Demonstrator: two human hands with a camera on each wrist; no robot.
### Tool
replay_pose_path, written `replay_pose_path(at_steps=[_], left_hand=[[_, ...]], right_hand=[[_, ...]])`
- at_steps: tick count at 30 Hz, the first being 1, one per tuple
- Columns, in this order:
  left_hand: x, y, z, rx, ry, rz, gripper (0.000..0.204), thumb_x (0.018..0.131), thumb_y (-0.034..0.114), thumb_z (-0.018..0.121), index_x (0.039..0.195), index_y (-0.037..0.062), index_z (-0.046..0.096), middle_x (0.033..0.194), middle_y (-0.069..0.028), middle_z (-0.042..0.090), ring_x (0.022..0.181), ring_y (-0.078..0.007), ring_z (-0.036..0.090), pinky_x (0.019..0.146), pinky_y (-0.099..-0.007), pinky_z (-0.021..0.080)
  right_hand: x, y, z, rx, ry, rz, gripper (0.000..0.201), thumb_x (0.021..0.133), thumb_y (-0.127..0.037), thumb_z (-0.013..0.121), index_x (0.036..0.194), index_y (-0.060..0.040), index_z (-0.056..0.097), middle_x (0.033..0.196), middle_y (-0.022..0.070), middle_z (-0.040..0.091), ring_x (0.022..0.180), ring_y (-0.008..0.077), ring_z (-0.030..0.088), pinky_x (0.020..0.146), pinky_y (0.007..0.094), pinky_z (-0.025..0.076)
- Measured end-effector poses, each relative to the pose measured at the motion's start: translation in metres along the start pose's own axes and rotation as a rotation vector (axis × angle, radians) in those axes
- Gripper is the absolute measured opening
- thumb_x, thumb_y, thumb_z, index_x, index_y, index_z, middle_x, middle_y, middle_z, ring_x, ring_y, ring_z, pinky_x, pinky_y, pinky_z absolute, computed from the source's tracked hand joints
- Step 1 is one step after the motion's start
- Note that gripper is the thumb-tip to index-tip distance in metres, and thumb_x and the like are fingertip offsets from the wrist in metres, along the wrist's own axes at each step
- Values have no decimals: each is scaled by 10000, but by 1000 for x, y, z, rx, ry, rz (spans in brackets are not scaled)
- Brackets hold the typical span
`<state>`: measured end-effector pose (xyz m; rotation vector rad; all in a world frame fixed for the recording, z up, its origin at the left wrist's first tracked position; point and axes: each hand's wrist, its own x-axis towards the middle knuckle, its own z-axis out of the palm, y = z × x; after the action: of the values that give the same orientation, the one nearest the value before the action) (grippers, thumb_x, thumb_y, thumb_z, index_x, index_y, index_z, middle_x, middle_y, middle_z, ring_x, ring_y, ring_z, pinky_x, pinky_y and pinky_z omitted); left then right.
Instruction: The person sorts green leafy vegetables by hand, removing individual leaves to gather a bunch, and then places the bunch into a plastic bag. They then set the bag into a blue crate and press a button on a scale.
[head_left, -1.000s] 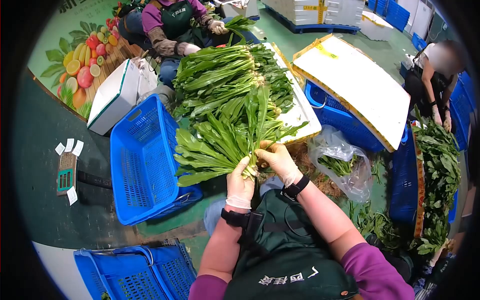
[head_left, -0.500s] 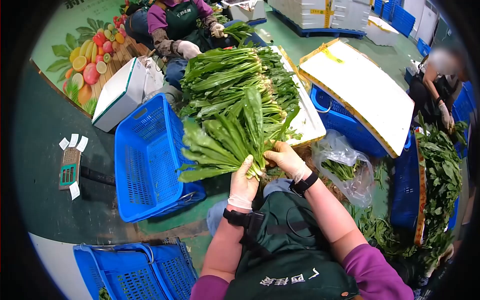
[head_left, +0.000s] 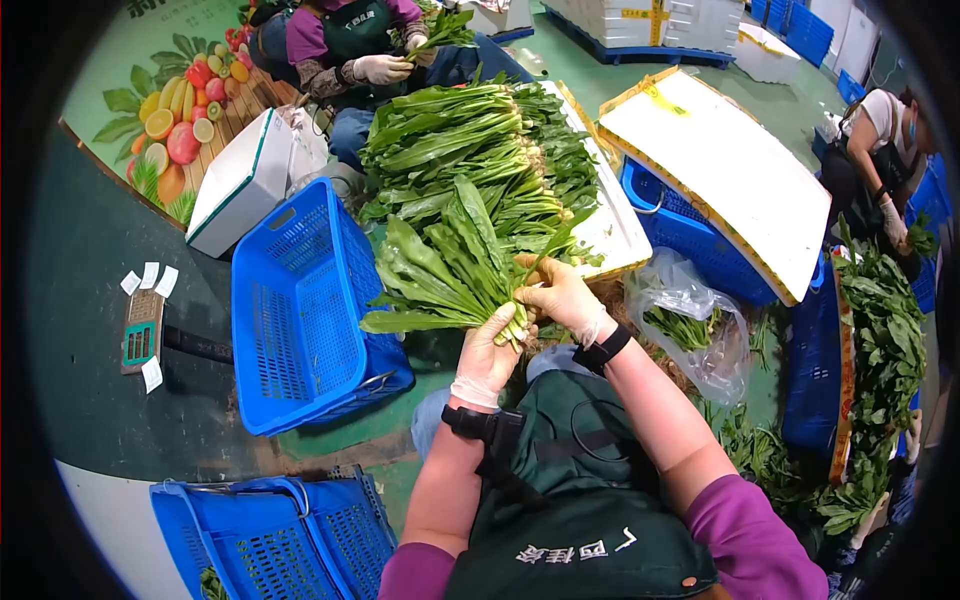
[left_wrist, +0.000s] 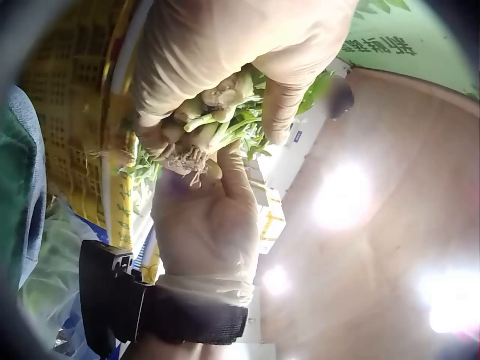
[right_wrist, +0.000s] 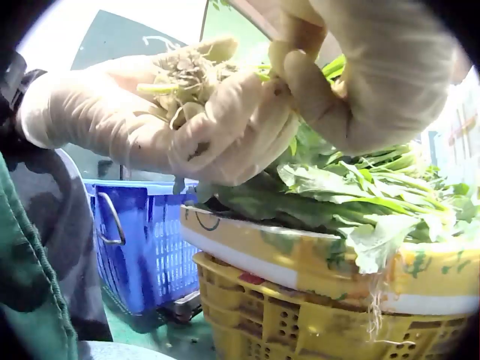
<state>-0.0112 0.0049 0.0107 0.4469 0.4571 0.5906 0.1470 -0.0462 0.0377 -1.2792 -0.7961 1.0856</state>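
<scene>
Both of my hands wear thin whitish gloves. My left hand (head_left: 487,362) grips a bunch of long-leaved greens (head_left: 440,270) round its pale stem ends, and the leaves fan out away from me. Dirty roots (right_wrist: 187,71) stick out of that grip in the right wrist view. My right hand (head_left: 568,302) is close against the bunch, its thumb and fingers pinching a leafy stalk (head_left: 562,243). In the left wrist view the left hand (left_wrist: 217,52) curls over the root ends, with the right hand (left_wrist: 206,225) just below. Beyond them lies a large pile of greens (head_left: 450,140).
The pile rests on a white foam lid (head_left: 620,235) over a yellow crate (right_wrist: 255,311). A blue basket (head_left: 300,300) stands left; a white foam board (head_left: 720,170) covers blue crates at right. A plastic bag (head_left: 725,365) holds more greens. Two other people handle greens nearby.
My right hand has moved up and left along the bunch, and the fan of leaves has narrowed and tilted. The person opposite has brought both hands together on some greens.
</scene>
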Motion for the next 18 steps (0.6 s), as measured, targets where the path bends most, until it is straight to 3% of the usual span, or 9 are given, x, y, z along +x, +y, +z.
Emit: replay_pose_path(at_steps=[2, 4, 5, 6, 8, 10, 13, 18], left_hand=[[3, 0, -6, -2, 16, -9, 274, 950, 100, 628, 1194, -19, 588, 1023, -131, 670, 877, -232, 659, 739, -375, 559], [6, 2, -6, -97, 84, -65, 270, 946, 101, 632, 1186, -17, 594, 1026, -128, 671, 887, -232, 657, 727, -364, 555], [6, 1, -6, -97, 92, -48, 277, 947, 95, 624, 1200, -12, 587, 1045, -124, 669, 900, -232, 654, 740, -358, 553], [8, 0, -10, -99, 91, -47, 277, 947, 95, 624, 1200, -12, 587, 1045, -124, 669, 900, -232, 654, 740, -358, 553], [11, -3, -20, -127, -12, -28, 255, 967, 129, 592, 1180, -9, 583, 1070, -101, 670, 937, -239, 652, 776, -373, 545], [4, -1, -3, -103, 45, -8, 229, 962, 121, 592, 1161, 7, 592, 1074, -100, 670, 949, -232, 657, 813, -375, 548], [4, 6, -6, -275, -39, -109, 249, 953, 85, 607, 1193, 22, 587, 1104, -103, 664, 1023, -232, 647, 904, -375, 530], [3, -4, -4, -99, 51, 10, 241, 954, 60, 613, 1193, 33, 593, 1130, -93, 659, 1047, -226, 636, 935, -378, 531]], right_hand=[[-3, 0, 2, 46, 49, -31, 500, 902, -108, 687, 1344, 19, 491, 802, 36, 648, 613, 90, 609, 553, 226, 488], [-11, -20, -3, -62, 146, 150, 415, 895, -134, 704, 1244, 35, 557, 874, 64, 672, 651, 93, 628, 583, 229, 508], [-22, -24, 1, -93, 225, 54, 305, 866, -152, 713, 1111, 5, 623, 858, 90, 688, 681, 178, 663, 619, 304, 537], [-26, -17, 5, -95, 225, 54, 305, 866, -152, 713, 1111, 5, 623, 858, 90, 688, 681, 178, 663, 619, 304, 537], [-32, -1, 15, -580, 300, -438, 222, 848, -123, 719, 1033, -7, 682, 900, 101, 674, 810, 202, 669, 710, 306, 528], [-43, -7, 31, -725, 255, -403, 202, 846, -166, 678, 1018, -62, 697, 969, 136, 630, 918, 333, 638, 789, 400, 526], [-47, -3, 36, -911, 261, -465, 159, 852, -166, 660, 977, -73, 691, 912, 125, 599, 879, 330, 629, 759, 431, 528], [-58, -1, 39, -1007, 239, -482, 166, 824, -125, 688, 967, -56, 639, 889, 131, 581, 829, 349, 625, 726, 426, 530]])
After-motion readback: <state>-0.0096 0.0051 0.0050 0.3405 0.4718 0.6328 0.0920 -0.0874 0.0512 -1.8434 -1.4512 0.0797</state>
